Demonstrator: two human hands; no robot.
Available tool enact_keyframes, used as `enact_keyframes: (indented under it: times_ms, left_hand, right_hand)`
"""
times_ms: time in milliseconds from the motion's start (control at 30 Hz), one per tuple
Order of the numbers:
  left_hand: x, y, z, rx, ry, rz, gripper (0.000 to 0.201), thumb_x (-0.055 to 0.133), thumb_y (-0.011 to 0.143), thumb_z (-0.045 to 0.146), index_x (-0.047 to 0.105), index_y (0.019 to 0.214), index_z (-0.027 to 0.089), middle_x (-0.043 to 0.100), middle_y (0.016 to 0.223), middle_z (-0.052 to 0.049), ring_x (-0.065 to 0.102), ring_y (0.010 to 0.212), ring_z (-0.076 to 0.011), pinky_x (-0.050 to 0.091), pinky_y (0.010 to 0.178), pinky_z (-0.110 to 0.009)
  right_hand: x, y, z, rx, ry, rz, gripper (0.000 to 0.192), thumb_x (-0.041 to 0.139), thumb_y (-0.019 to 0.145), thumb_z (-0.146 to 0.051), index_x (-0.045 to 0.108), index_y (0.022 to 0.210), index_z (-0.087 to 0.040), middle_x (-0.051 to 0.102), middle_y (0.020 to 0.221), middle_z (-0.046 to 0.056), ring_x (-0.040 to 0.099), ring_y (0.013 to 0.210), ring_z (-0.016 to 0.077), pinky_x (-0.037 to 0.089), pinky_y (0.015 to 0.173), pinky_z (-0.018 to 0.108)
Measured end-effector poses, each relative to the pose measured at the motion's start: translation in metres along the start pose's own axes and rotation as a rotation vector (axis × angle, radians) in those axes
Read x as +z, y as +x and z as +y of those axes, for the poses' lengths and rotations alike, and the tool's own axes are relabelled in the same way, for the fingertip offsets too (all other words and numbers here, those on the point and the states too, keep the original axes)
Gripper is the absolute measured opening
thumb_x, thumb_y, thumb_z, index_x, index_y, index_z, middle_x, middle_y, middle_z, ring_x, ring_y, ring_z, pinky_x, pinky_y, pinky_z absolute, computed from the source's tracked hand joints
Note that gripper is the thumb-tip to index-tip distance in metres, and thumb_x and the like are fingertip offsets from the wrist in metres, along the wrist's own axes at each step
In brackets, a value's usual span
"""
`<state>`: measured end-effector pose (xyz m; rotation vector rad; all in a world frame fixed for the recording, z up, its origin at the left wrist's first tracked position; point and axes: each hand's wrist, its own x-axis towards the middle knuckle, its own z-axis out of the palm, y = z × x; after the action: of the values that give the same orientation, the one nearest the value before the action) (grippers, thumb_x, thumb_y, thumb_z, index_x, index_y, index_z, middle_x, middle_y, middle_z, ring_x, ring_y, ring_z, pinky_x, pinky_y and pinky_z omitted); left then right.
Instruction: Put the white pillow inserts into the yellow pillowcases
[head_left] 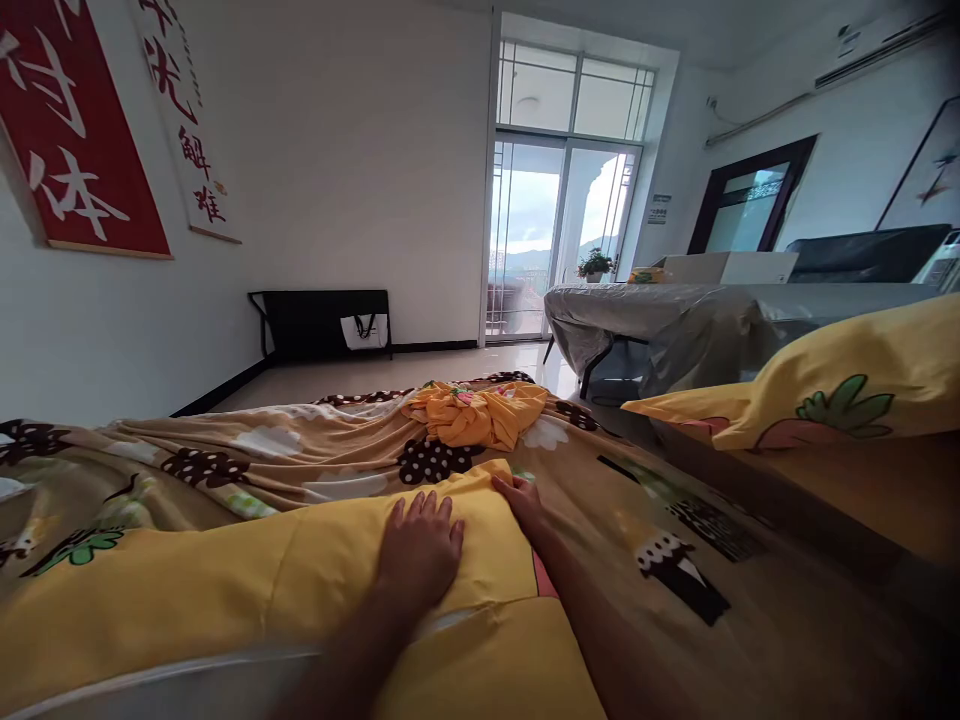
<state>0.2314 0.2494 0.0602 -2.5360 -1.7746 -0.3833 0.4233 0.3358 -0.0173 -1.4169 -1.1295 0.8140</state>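
We count two pillows (247, 590) (840, 385), one quilt (300, 450), one crumpled cloth (476, 412), two hands (420, 550) (525, 500), two wall banners (71, 130) (187, 120).

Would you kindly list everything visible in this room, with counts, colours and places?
yellow pillow: one, yellow, near on the bed, under both hands
second pillow: one, yellow with a carrot print, right
bedspread: one, tan with brown and white prints, across the bed
orange cloth: one, crumpled, far end of the bed
covered table: one, grey sheet, right of the glass door
potted plant: one, green, by the door
red banner: one, left wall
left hand: flat on the yellow pillow
right hand: at the pillow's far corner
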Motion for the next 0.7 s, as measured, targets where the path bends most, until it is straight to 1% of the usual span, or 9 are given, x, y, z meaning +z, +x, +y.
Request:
enact_keyframes:
  times_ms: [100, 200, 300, 333, 400, 500, 600, 633, 700]
  left_hand:
    - [-0.001, 0.0, 0.0, 0.0, -0.004, 0.002, 0.049, 0.029, 0.094, 0.037, 0.054, 0.129, 0.015, 0.052, 0.136, -0.014, 0.044, 0.129, -0.0265, 0.028, 0.109, -0.051]
    - [-0.001, 0.001, -0.002, -0.003, -0.027, 0.002, 0.047, 0.03, 0.093, 0.037, 0.056, 0.127, 0.016, 0.055, 0.133, -0.013, 0.047, 0.126, -0.0265, 0.03, 0.108, -0.051]
    - [-0.002, 0.004, -0.008, 0.003, -0.123, -0.01, 0.045, 0.033, 0.091, 0.036, 0.059, 0.122, 0.015, 0.058, 0.13, -0.013, 0.049, 0.124, -0.0275, 0.029, 0.106, -0.052]
    - [-0.002, 0.006, -0.01, 0.004, -0.175, -0.019, 0.044, 0.034, 0.091, 0.036, 0.06, 0.119, 0.015, 0.059, 0.129, -0.013, 0.049, 0.124, -0.028, 0.029, 0.106, -0.053]
    - [-0.001, 0.01, -0.016, 0.002, -0.278, -0.038, 0.039, 0.037, 0.089, 0.034, 0.063, 0.114, 0.017, 0.061, 0.126, -0.012, 0.05, 0.123, -0.028, 0.028, 0.105, -0.054]
    - [-0.002, 0.019, -0.024, -0.045, -0.4, -0.054, 0.034, 0.038, 0.088, 0.032, 0.064, 0.108, 0.023, 0.063, 0.125, -0.006, 0.054, 0.12, -0.0251, 0.032, 0.105, -0.05]
    - [-0.007, 0.025, -0.031, -0.156, -0.539, 0.008, 0.047, 0.019, 0.094, 0.032, 0.054, 0.122, 0.02, 0.062, 0.126, -0.008, 0.057, 0.117, -0.0176, 0.04, 0.101, -0.036]
    - [-0.009, 0.026, -0.031, -0.191, -0.59, 0.054, 0.052, 0.011, 0.095, 0.032, 0.049, 0.126, 0.016, 0.063, 0.125, -0.01, 0.058, 0.115, -0.0151, 0.043, 0.099, -0.031]
    - [-0.017, 0.023, -0.031, -0.221, -0.709, 0.197, 0.055, 0.009, 0.095, 0.036, 0.047, 0.126, 0.012, 0.066, 0.117, -0.011, 0.061, 0.108, -0.0143, 0.046, 0.093, -0.027]
  right_hand:
    - [-0.001, -0.001, -0.001, -0.002, 0.011, 0.011, 0.045, 0.06, 0.061, -0.054, 0.064, 0.077, -0.012, 0.065, 0.07, 0.007, 0.059, 0.064, 0.0192, 0.046, 0.056, 0.028]
    - [-0.005, 0.004, -0.01, -0.007, -0.031, 0.064, 0.039, 0.058, 0.061, -0.05, 0.061, 0.075, -0.014, 0.065, 0.072, 0.008, 0.059, 0.066, 0.0201, 0.046, 0.058, 0.029]
    - [-0.014, 0.003, -0.036, -0.056, -0.084, 0.101, 0.028, 0.057, 0.065, -0.044, 0.06, 0.074, -0.017, 0.064, 0.075, 0.007, 0.059, 0.072, 0.0195, 0.045, 0.063, 0.028]
    - [-0.017, -0.002, -0.049, -0.084, -0.097, 0.074, 0.026, 0.057, 0.067, -0.042, 0.059, 0.074, -0.017, 0.064, 0.073, 0.006, 0.058, 0.072, 0.0183, 0.045, 0.064, 0.027]
    - [-0.022, -0.022, -0.078, -0.165, -0.154, -0.092, 0.023, 0.055, 0.072, -0.041, 0.059, 0.07, -0.018, 0.062, 0.065, 0.003, 0.056, 0.065, 0.0151, 0.043, 0.061, 0.024]
    - [-0.022, -0.068, -0.117, -0.351, -0.377, -0.535, 0.024, 0.05, 0.081, -0.037, 0.06, 0.073, -0.017, 0.06, 0.062, -0.001, 0.051, 0.057, 0.0105, 0.037, 0.055, 0.021]
    - [-0.012, -0.109, -0.137, -0.514, -0.587, -0.885, 0.017, 0.062, 0.075, -0.034, 0.063, 0.084, -0.02, 0.061, 0.07, -0.004, 0.049, 0.061, 0.0084, 0.034, 0.056, 0.019]
    - [-0.008, -0.118, -0.139, -0.555, -0.635, -0.951, 0.022, 0.066, 0.072, -0.035, 0.064, 0.089, -0.021, 0.06, 0.073, -0.004, 0.049, 0.062, 0.0085, 0.033, 0.056, 0.019]
    - [-0.001, -0.128, -0.137, -0.617, -0.723, -0.96, 0.033, 0.07, 0.068, -0.037, 0.062, 0.095, -0.022, 0.061, 0.078, -0.004, 0.05, 0.066, 0.0099, 0.032, 0.057, 0.02]
